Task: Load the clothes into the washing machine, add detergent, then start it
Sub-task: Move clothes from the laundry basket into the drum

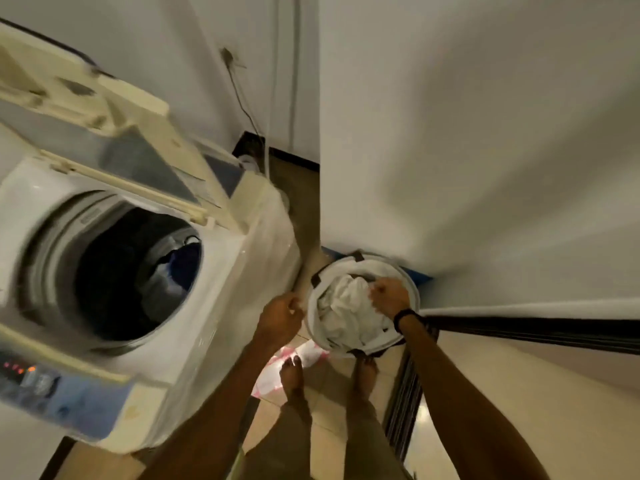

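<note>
The white top-loading washing machine (242, 271) fills the left side below me, its cream hinged lid (104, 126) raised and tilted back toward the wall. Its round grey-rimmed drum (114, 271) stands open, with dark and blue clothes (183, 261) lying inside against the far right wall. On the near edge, the blue-grey control panel (41, 379) shows a few small red and orange lights. Just beside the machine's right side, on the beige tiled floor (329, 386), sits the round white laundry basket (384, 268) with dark strap handles, close against the white wall corner. A crumpled white cloth (346, 310) fills it. My right hand (389, 297), with a black wristband (405, 315) on the wrist, reaches into the basket with its fingers curled into the top of that cloth, gripping it. My left hand (282, 318) is at the basket's left rim, fingers curled; through the blur I cannot tell whether it grips the rim or nothing. A pink-and-white patterned cloth (277, 368) lies on the floor under my bare left foot (291, 375).
</note>
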The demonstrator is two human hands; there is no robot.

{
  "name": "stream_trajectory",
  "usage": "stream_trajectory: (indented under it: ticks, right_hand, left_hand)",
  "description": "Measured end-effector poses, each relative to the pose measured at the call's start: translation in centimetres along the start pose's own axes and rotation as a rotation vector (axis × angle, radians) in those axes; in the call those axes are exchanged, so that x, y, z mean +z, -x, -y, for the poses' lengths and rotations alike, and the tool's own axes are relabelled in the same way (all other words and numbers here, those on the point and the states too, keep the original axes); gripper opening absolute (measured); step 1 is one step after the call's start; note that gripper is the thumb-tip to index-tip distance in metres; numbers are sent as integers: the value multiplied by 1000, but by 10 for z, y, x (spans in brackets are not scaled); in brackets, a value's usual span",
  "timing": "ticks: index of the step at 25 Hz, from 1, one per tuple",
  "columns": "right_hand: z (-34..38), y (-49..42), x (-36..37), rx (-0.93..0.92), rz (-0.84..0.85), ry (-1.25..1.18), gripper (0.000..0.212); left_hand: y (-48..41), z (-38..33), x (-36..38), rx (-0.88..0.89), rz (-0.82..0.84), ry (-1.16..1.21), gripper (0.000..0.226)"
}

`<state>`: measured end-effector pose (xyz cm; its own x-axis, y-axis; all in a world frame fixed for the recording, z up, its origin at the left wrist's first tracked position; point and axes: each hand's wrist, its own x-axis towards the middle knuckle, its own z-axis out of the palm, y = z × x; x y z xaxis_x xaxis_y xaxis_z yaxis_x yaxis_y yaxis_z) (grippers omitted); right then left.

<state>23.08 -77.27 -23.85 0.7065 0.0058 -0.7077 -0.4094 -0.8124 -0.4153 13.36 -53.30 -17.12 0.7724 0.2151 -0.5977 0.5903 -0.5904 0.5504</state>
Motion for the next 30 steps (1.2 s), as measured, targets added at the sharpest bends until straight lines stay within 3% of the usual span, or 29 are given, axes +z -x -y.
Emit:
stream_trajectory:
  ticks: [4, 8, 11, 12, 16, 18, 21, 26, 28, 30]
  right_hand:
    - [-108, -108, 87, 119, 120, 107, 30]
    - [-168, -231, 202, 147, 260, 159, 33]
    - [-185, -304, 287, 179, 209, 154, 75]
    - [-182, -319, 305, 178, 158, 165, 76]
    - [-159, -319, 336, 164, -5, 129, 48]
    - [-140, -272, 314, 109, -55, -58, 49]
    - [-99, -166, 243, 86, -317, -440, 39]
    - [-34, 34, 94, 74, -415, -957, 28]
    - [1, 108, 30, 53, -363, -1095, 21]
    - [41, 178, -27, -117, -359, -1236, 17]
  left_hand:
    - [-94, 49, 113, -138, 104, 35, 22]
    - [-189, 105, 210, -155, 38, 117, 26]
    - [-231, 142, 253, -143, 8, 206, 23]
    - [-237, 149, 258, -130, -3, 208, 22]
    - [-235, 164, 250, -119, -34, 263, 15]
    - [-219, 154, 236, -128, -9, 202, 21]
    - [-179, 129, 207, -137, 93, 101, 40]
    - [-103, 77, 161, -3, 256, -91, 102]
    - [-36, 7, 115, 37, 257, -31, 101]
    - [27, -50, 67, 124, 255, 50, 78]
